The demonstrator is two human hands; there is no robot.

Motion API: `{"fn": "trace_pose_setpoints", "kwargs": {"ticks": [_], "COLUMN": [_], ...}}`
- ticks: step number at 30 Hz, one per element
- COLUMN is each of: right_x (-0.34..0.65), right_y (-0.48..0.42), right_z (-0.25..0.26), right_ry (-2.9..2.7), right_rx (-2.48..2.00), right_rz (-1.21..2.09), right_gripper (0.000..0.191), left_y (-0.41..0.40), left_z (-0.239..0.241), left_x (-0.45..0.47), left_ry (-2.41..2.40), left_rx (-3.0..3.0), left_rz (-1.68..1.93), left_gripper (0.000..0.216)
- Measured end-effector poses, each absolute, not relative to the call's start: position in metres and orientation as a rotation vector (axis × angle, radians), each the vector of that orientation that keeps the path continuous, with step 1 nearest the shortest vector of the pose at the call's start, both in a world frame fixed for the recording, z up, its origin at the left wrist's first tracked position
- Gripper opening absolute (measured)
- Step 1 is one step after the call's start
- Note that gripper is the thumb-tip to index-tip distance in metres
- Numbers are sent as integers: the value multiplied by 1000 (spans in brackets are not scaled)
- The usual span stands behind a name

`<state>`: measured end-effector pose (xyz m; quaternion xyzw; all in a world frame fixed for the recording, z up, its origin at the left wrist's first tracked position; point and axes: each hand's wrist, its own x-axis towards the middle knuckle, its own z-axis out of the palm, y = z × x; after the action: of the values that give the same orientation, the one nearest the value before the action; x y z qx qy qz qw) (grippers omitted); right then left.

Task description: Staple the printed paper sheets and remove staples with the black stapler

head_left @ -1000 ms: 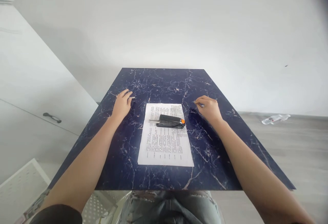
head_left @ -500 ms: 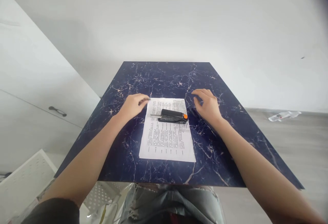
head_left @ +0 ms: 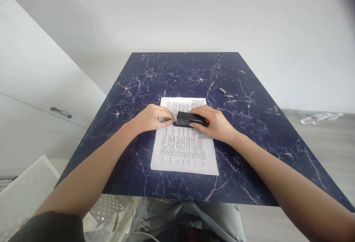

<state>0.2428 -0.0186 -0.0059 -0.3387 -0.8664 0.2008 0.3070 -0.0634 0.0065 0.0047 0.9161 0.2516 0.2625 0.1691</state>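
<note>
A black stapler (head_left: 185, 118) with an orange part at its back end lies over the printed paper sheets (head_left: 183, 153). My right hand (head_left: 215, 122) is closed around the stapler's back half, thumb on the near side and fingers on the far side. At its front end, my left hand (head_left: 155, 118) pinches the thin metal slide (head_left: 164, 119) that sticks out of the stapler. The fingertips partly hide that slide. A small grey strip, which looks like staples (head_left: 222, 90), rests on the table beyond my right hand.
The dark blue marbled table (head_left: 177, 72) stands against a white wall. White cabinet doors with a dark handle (head_left: 61, 112) are at the left. A perforated white panel (head_left: 27, 186) is low at the left, and a clear plastic item (head_left: 321, 118) lies on the floor at the right.
Both hands have moved inward from the paper's sides onto the stapler. The right has closed on its body, the left on its slide. The small grey strip now shows on the table.
</note>
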Motion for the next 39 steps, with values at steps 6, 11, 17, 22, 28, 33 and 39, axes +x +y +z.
{"fn": "trace_pose_setpoints", "kwargs": {"ticks": [6,11,17,22,28,33,39], "right_x": [242,242,243,240,232,238,283], "right_y": [-19,-17,-15,-18,-27,-29,-8], "right_z": [-3,-3,-7,-9,2,14,28], "right_ry": [-2311,-2308,-2249,-2193,-2179,-2147,-2044], "right_rx": [-892,-907,-963,-848,-697,-894,-1272], "right_rz": [547,581,701,771,738,677,515], "right_gripper": [27,27,26,25,23,23,20], "left_y": [7,10,19,13,-5,-6,1], "left_z": [5,10,12,1,-5,-1,-15], "left_x": [-64,-70,-87,-70,-42,-40,-50], "left_ry": [716,743,803,809,674,887,1886], "left_rx": [2590,2464,2107,2099,2376,2395,2110], "left_rz": [668,601,409,583,718,877,1122], "left_gripper": [20,21,36,35,27,20,34]}}
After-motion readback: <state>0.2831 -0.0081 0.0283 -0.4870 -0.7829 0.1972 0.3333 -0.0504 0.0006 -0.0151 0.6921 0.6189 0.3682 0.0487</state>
